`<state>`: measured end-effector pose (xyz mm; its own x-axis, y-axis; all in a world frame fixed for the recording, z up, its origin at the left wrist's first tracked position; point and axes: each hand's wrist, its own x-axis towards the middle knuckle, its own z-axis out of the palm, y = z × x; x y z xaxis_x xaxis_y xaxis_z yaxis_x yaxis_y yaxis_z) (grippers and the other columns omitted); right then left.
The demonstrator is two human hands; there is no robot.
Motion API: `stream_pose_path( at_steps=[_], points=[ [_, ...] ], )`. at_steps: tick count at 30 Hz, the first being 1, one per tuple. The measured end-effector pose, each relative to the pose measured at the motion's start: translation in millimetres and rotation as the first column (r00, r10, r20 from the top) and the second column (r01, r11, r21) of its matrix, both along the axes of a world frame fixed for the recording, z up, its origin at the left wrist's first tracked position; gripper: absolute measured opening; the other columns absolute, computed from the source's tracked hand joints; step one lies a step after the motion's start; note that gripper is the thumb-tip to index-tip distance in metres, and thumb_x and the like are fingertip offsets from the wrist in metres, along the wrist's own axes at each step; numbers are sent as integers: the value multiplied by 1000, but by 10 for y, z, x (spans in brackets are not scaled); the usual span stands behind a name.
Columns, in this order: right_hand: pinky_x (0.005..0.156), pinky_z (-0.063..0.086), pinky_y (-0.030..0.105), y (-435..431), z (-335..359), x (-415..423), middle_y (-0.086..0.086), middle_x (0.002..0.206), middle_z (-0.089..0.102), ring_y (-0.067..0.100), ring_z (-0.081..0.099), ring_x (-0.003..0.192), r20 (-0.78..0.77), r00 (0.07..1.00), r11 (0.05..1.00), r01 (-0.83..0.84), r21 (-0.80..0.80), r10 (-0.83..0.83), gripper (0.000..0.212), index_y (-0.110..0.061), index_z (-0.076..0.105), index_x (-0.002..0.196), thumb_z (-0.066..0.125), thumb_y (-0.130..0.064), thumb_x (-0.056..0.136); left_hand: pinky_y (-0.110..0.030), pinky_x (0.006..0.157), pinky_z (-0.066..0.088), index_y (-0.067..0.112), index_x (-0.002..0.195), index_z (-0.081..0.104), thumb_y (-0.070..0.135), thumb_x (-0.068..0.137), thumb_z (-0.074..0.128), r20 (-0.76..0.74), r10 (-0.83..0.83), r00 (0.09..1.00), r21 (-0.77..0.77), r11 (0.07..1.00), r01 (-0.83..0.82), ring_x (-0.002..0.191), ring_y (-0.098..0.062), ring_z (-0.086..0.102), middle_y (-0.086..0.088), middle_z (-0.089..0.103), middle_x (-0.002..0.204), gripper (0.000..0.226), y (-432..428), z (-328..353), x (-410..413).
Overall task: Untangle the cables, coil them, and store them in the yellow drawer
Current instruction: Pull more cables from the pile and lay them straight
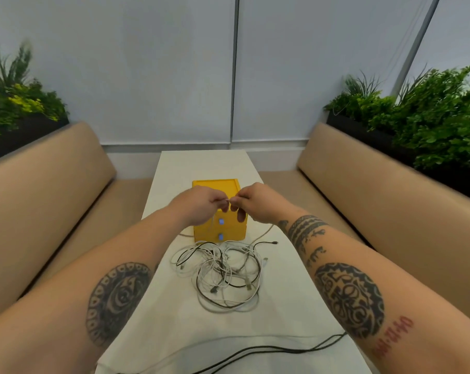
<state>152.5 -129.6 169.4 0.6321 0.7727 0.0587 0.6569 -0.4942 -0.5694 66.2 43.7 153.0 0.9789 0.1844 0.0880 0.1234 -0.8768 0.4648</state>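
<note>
A yellow drawer box (230, 230) with two blue-handled drawers stands mid-table. In front of it lies a tangled heap of white and black cables (223, 273). My left hand (198, 202) and my right hand (251, 202) meet in the air above the box's front, both pinching a thin white cable (213, 222) that hangs down past the upper drawer. The fingertips nearly touch each other. Both drawers look closed.
The narrow white table (174, 327) runs between two tan benches (47, 201). Planters with green plants (428, 117) sit behind each bench. A long black cable (255, 349) crosses the table's near edge. A beige cable (263, 233) trails right of the box.
</note>
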Motion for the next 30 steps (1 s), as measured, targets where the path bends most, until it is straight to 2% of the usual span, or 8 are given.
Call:
stream_pose_path(
  at_steps=[3, 5, 9, 11, 17, 25, 28, 30],
  points=[
    [58, 40, 21, -85, -132, 58, -4, 73, 75, -7, 53, 48, -61, 998, 1000, 26, 8, -25, 32, -21, 72, 84, 49, -32, 102, -29, 64, 38, 36, 81, 69, 32, 100, 48, 16, 96, 995, 130, 987, -97, 76, -11, 51, 19, 55, 75, 28, 265, 75, -90],
    [59, 40, 22, -175, -243, 111, -5, 73, 75, -5, 54, 51, -40, 998, 998, 50, -27, -51, 31, -22, 73, 85, 49, -32, 102, -28, 61, 35, 37, 82, 68, 30, 100, 47, 13, 161, 987, 201, 966, -161, 77, -11, 52, 21, 55, 75, 29, 460, 57, -197],
    [59, 42, 21, -286, -363, 203, -6, 73, 73, 2, 58, 63, 24, 996, 991, 91, -96, -89, 31, -21, 73, 87, 49, -33, 102, -32, 71, 47, 35, 84, 67, 23, 97, 46, 36, 264, 964, 257, 929, -264, 84, -19, 56, 14, 61, 80, 27, 650, -34, -358],
    [58, 43, 21, -356, -404, 260, -5, 75, 73, 4, 59, 65, 51, 993, 986, 113, -126, -108, 31, -19, 73, 88, 48, -32, 103, -32, 71, 46, 33, 85, 67, 23, 97, 47, 46, 297, 954, 274, 914, -298, 84, -20, 56, 13, 60, 79, 26, 710, -70, -438],
    [61, 42, 24, -646, -620, 431, -12, 71, 69, 6, 60, 73, 151, 970, 952, 220, -213, -190, 31, -36, 62, 75, 46, -34, 101, -31, 74, 42, 34, 88, 68, 24, 96, 48, 22, 360, 933, 307, 885, -349, 87, -21, 56, 10, 66, 92, 24, 891, -142, -635],
    [73, 47, 30, -890, -871, 510, -9, 86, 68, 17, 61, 88, 254, 943, 900, 293, -323, -216, 23, -35, 63, 87, 45, -37, 102, -34, 82, 49, 36, 88, 67, 21, 94, 46, -55, 337, 940, 307, 901, -306, 91, -19, 59, 15, 67, 88, 26, 867, -272, -688],
    [63, 44, 25, -947, -906, 586, -17, 79, 67, 6, 62, 80, 186, 950, 871, 304, -386, -249, 20, -32, 64, 91, 48, -26, 102, -31, 73, 44, 36, 84, 66, 26, 99, 44, -156, 265, 951, 316, 926, -207, 89, -16, 56, 15, 64, 89, 28, 784, -286, -630],
    [64, 45, 24, -997, -927, 583, -18, 80, 70, 1, 62, 80, 90, 964, 865, 266, -426, -252, 20, -30, 65, 106, 46, -35, 103, -30, 72, 42, 36, 85, 67, 30, 101, 44, -175, 224, 959, 324, 933, -158, 89, -17, 56, 15, 60, 86, 28, 674, -259, -557]
  ],
)
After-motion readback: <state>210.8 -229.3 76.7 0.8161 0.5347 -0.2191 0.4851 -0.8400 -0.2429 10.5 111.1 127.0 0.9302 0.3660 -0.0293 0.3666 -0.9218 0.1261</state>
